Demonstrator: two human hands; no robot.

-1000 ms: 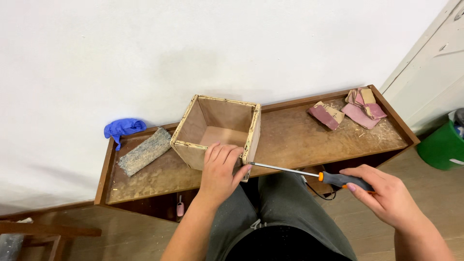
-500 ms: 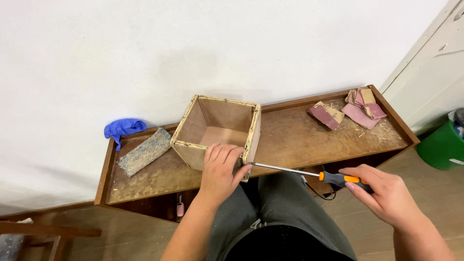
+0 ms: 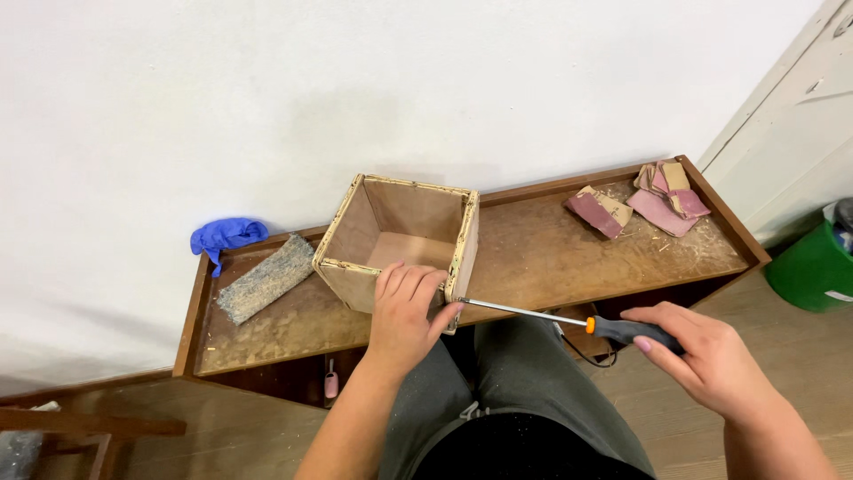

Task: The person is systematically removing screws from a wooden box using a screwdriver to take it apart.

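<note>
Fingers of our left hand (image 3: 404,311) press flat on the open wooden box (image 3: 404,240) at the counter's (image 3: 551,258) front edge, steadying it while our right hand (image 3: 702,360) grips a screwdriver (image 3: 569,320) whose tip meets the box's near corner.

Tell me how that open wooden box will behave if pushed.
The box is probably light: thin walls, nothing seen inside. It would likely slide, not roll, on its flat base. The left hand braces its near wall, so it may shift unheld.
</note>
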